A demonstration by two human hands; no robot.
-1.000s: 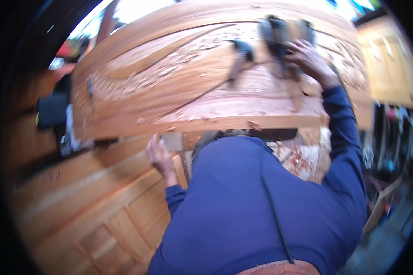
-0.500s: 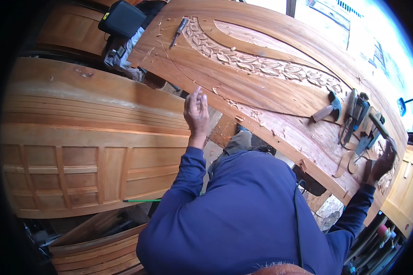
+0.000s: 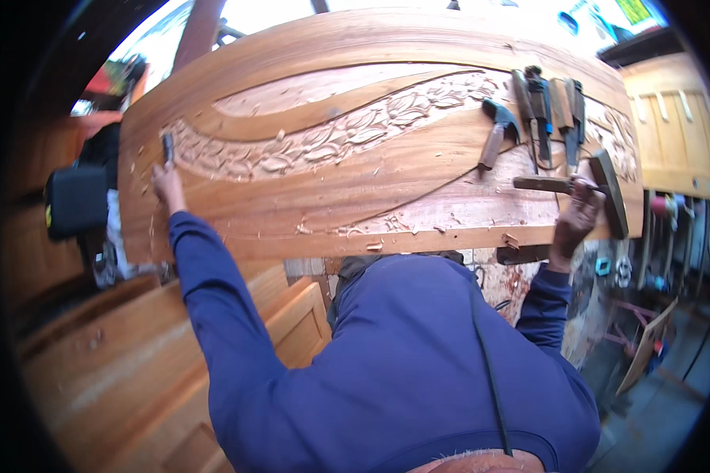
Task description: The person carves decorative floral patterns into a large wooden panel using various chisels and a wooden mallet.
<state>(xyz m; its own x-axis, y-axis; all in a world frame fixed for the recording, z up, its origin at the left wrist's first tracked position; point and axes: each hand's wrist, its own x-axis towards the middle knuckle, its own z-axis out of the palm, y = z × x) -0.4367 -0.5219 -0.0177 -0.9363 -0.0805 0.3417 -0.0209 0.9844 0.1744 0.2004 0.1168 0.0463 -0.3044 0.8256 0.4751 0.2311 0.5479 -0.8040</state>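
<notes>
Chisel just ahead of left hand, mallet in right hand

Touches the near end of the chisel with the fingers of the left hand, far out at the left end of the panel. Cannot tell here a firm clamp from a mere touch. Shows the rest of the chisel straight ahead of those fingers, long axis almost in line with the hand, leaning only slightly left at the far end. Makes the left hand plainly the nearer of the 2, with the right well apart, near the panel's other end.

Clamps the right hand on the mallet's handle, close beside the head. Points the handle out to the left of that grip, roughly toward the chisel's side, and sets the head to the right of it, crosswise to the handle, with its long axis running ahead and back.

Has the hammer ahead and left of the right grip, touching neither hand, and 1 row of tools more directly ahead. Has the carving to the right of the left grip, ahead of the shavings, scattered between the 2 hands along the panel's near edge.
</notes>
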